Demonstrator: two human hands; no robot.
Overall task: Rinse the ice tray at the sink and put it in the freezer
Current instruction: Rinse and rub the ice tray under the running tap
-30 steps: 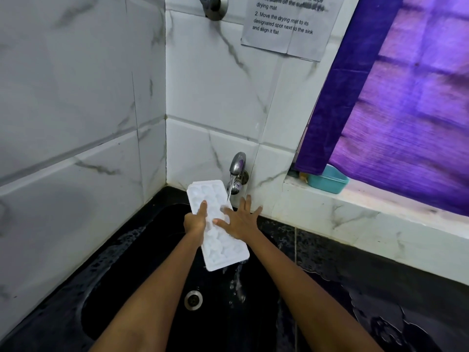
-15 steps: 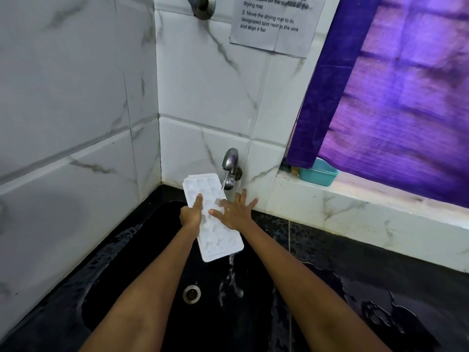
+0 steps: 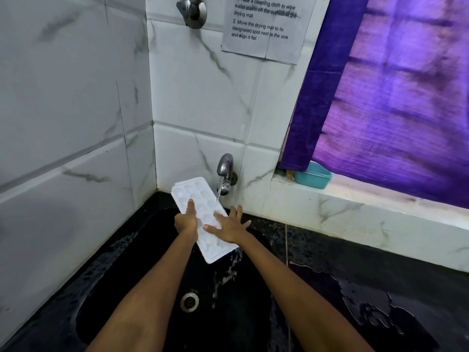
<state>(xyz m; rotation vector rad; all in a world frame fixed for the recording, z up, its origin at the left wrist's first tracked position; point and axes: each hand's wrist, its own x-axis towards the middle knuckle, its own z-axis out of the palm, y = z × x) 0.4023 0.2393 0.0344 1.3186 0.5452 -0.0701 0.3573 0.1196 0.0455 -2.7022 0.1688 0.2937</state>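
A white ice tray (image 3: 196,196) is held tilted over the black sink (image 3: 132,270), its far end up under the metal tap (image 3: 225,174). Water runs from the tap onto the tray and spills off its low end into the basin. My left hand (image 3: 186,221) grips the tray's left edge, thumb on top. My right hand (image 3: 228,226) lies flat on the tray's face with fingers spread and straight.
The drain (image 3: 189,301) sits in the basin below the tray. A wet black counter (image 3: 380,288) runs to the right. A teal tub (image 3: 313,175) stands on the white ledge under a purple curtain (image 3: 393,97). Tiled walls close in at left and behind.
My right hand has slid a little down across the tray's face while water keeps running. The left hand keeps its grip. The camera view has shifted slightly.
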